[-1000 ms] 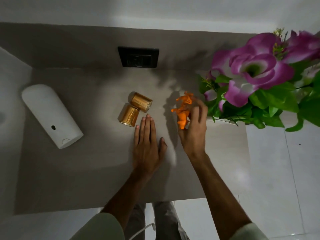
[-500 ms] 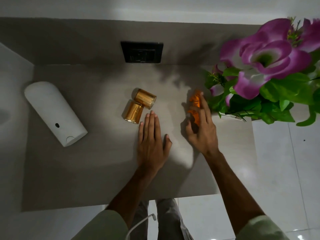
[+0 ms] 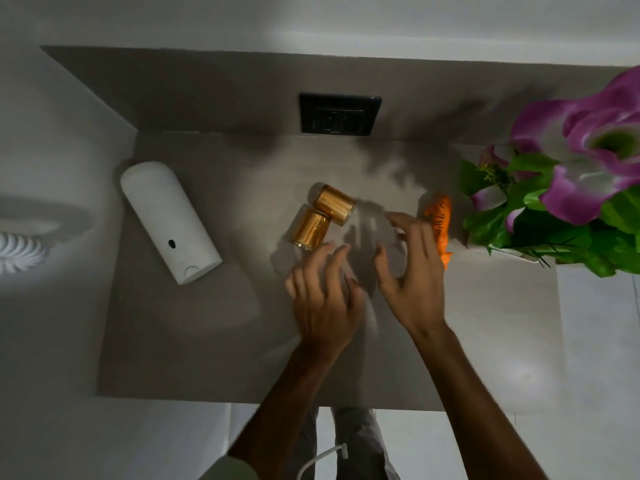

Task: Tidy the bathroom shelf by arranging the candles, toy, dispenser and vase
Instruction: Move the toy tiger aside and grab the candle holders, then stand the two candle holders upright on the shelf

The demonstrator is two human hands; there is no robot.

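Hands hover over the middle of the grey shelf (image 3: 180, 341), both palm-down and empty. The left hand (image 3: 323, 299) has its forearm coming up from the lower edge of the view; its fingers (image 3: 313, 261) are loosely spread and slightly curled, the tips just short of the nearer of the two gold candles (image 3: 310, 228). Whether they touch it cannot be told through the motion blur. The second gold candle (image 3: 335, 205) lies against the first, farther back, both tipped on their sides. The right hand (image 3: 412, 275) is lifted a little above the shelf, fingers spread apart and bent, thumb pointing toward the left hand, gripping nothing. Just beyond its knuckles lies the orange striped toy (image 3: 440, 223), partly hidden behind the hand; it rests on the shelf beside the green leaves of the vase (image 3: 561, 188) of purple flowers at the right end. The white dispenser (image 3: 169, 216) lies on its side at the left of the shelf, well apart from both hands. A dark socket plate (image 3: 339, 114) sits on the wall behind.
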